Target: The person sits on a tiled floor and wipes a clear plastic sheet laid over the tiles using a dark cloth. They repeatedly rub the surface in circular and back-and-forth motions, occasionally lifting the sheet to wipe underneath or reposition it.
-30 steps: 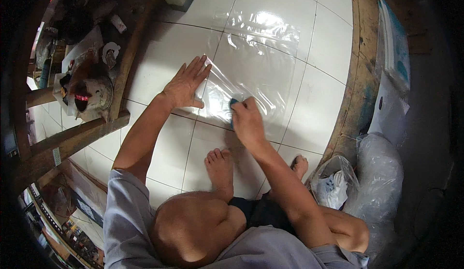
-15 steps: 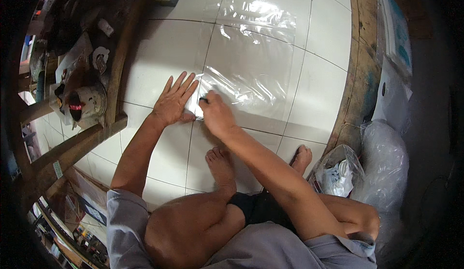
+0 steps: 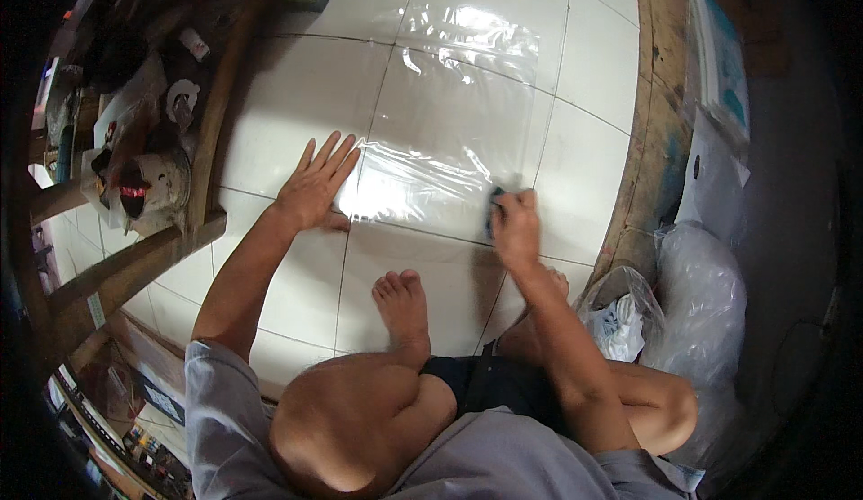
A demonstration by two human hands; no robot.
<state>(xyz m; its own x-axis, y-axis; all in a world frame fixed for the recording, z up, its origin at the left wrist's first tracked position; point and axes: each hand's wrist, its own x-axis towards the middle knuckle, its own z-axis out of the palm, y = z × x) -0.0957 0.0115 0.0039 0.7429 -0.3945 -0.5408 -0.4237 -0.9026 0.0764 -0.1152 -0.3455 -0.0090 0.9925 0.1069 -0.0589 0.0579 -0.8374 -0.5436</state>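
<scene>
Head view: clear plastic bag (image 3: 449, 131) flat, unfilled.

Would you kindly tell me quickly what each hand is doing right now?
Left hand: open, flat on the clear plastic sheet.
Right hand: closed on a small dark object.

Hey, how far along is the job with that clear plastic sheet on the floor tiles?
Done: the clear plastic sheet lies spread on the white tiles. In hand: the left hand presses its near left corner flat, and the right hand holds a small dark object at its near right edge. Left: wrinkles still show near that edge.
</scene>
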